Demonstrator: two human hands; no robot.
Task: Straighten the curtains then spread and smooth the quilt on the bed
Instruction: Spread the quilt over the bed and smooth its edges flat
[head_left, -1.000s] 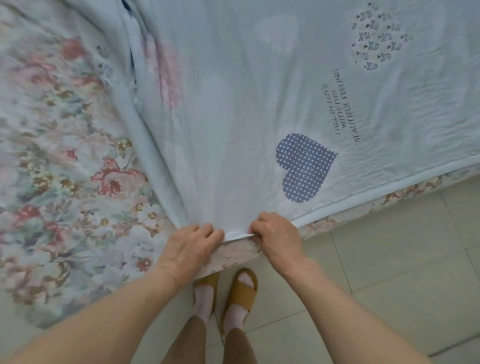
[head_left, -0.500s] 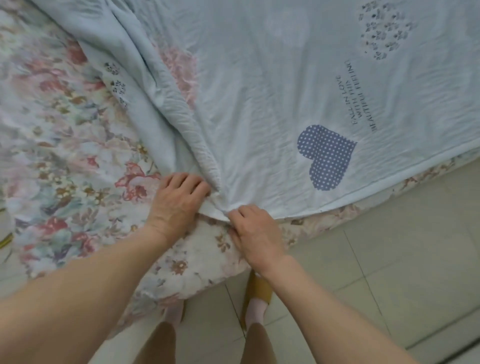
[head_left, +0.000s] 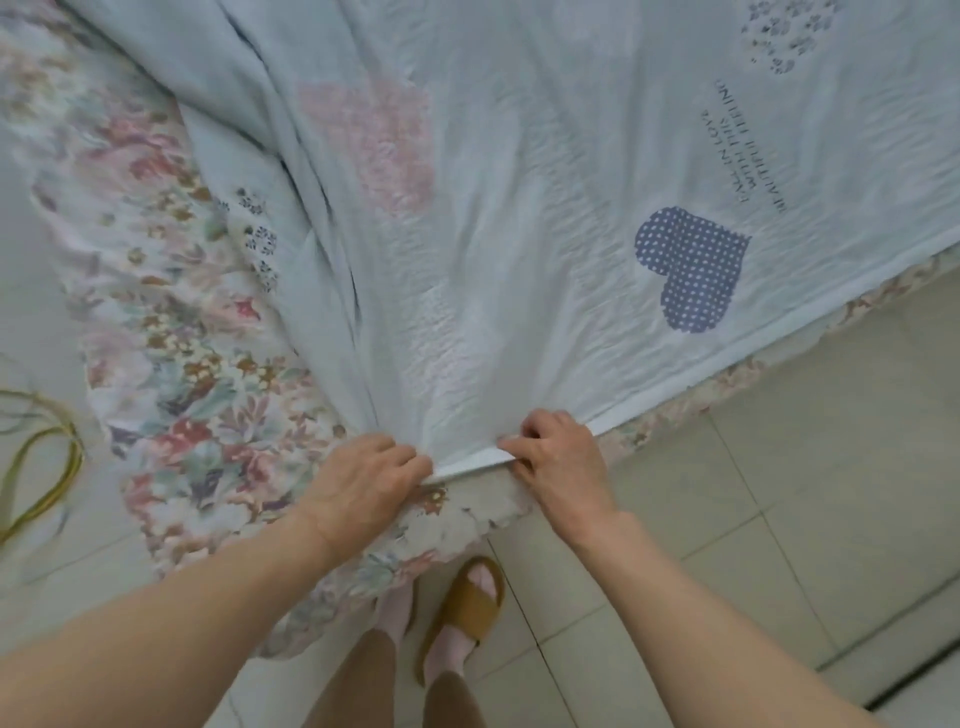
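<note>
A pale blue quilt (head_left: 519, 234) with heart prints and dark lettering lies across the bed, spread flat on the right and gathered in long folds toward the left. Its near corner comes to a point at the bed's edge. My left hand (head_left: 363, 480) pinches the quilt's edge on the left of that corner, fingers curled. My right hand (head_left: 561, 457) grips the white hem on the right of it, thumb and fingers folded over the fabric. Under the quilt lies a floral bed sheet (head_left: 182, 332), bare on the left. No curtains are in sight.
Pale floor tiles (head_left: 779, 493) run along the right of the bed. My feet in tan slippers (head_left: 462, 608) stand at the bed's corner. A yellow-green cord (head_left: 47, 467) loops at the far left.
Both hands have drawn the quilt's corner back toward the bed's edge and toward me; the folds on the left now run straighter. My feet have shifted.
</note>
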